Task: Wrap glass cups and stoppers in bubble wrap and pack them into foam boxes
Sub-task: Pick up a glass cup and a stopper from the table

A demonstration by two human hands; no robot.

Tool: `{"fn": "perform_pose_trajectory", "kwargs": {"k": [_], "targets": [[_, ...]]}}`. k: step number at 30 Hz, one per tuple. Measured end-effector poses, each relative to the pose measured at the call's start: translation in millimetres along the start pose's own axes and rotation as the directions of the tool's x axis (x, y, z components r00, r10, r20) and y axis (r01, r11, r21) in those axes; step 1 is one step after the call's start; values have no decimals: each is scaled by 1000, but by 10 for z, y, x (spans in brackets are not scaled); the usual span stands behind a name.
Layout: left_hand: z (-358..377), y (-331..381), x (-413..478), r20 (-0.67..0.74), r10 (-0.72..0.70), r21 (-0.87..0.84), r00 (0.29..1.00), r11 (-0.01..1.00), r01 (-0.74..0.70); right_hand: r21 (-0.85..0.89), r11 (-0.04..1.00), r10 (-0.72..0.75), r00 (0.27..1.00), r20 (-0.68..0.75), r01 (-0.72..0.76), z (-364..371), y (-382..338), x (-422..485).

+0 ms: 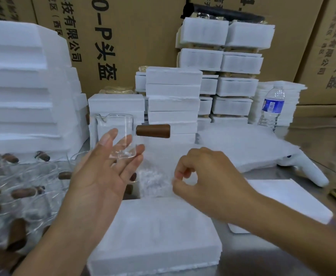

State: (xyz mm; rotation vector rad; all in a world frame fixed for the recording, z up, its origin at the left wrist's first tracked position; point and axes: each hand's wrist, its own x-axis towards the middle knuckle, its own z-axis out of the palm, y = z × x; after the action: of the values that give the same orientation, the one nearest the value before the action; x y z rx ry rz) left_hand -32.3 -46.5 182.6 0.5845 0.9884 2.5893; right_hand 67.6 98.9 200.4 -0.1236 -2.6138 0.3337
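Palm of left hand (103, 174) upturned, fingers straight beneath glass cup (119, 134), right hand (209, 176) pinching bubble wrap (153, 180)

L hand (103, 176): we hold it palm-up, digits straight and spread. L forearm (63, 236) rises from lower left. R hand (205, 176): back up, fingers curled in, thumb + forefinger tips pinching edge of clear bubble-wrap sheet (153, 180). R forearm (282, 214) comes in from lower right. Hands apart, approx. level.

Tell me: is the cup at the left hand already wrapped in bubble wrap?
No, the glass cup on the left hand is bare, its wooden handle uncovered.
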Motion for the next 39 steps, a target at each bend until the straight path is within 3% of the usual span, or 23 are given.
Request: {"fn": "perform_pose_trajectory", "kwargs": {"k": [5, 7, 9, 10, 13, 15, 17, 21, 25, 30, 34, 39], "targets": [[-42, 83, 11, 0, 46, 7, 999, 999, -46, 182, 975, -150, 982, 114, 127, 262, -325, -183], [-56, 75, 14, -9, 43, 14, 999, 999, -43, 211, 964, -207, 953, 223, 160, 349, -314, -202], [-58, 47, 15, -12, 33, 40, 999, 999, -32, 291, 948, -230, 909, 347, 129, 348, -224, -179], [-58, 30, 14, -13, 28, 56, 1000, 998, -27, 362, 928, -222, 914, 340, 90, 328, -160, -159], [-39, -20, 8, -1, 19, 116, 1000, 993, -19, 593, 804, -15, 997, 80, -36, 263, 71, -121], [-18, -50, -3, 19, 14, 175, 1000, 984, -17, 665, 745, 160, 981, -113, -45, 245, 235, -130], [-7, -93, -18, 53, 3, 277, 999, 961, -18, 639, 769, 209, 955, -211, -27, 228, 343, -145], [-23, -189, -62, 147, -1, 443, 989, 894, -65, 477, 878, 51, 986, -159, 32, 233, 383, -162], [-25, -245, -85, 170, -17, 502, 985, 862, -71, 558, 829, -12, 999, -46, 35, 245, 382, -179], [19, -299, -150, 222, -85, 652, 971, 753, -83, 533, 845, -20, 999, -43, 40, 208, 447, -179], [37, -284, -145, 193, -179, 753, 965, 658, -28, 489, 872, 114, 976, -186, -9, 87, 669, -162], [159, -343, -99, 83, -304, 922, 949, 386, 43, 597, 793, 348, 893, -284, -119, 81, 819, -147]]}}
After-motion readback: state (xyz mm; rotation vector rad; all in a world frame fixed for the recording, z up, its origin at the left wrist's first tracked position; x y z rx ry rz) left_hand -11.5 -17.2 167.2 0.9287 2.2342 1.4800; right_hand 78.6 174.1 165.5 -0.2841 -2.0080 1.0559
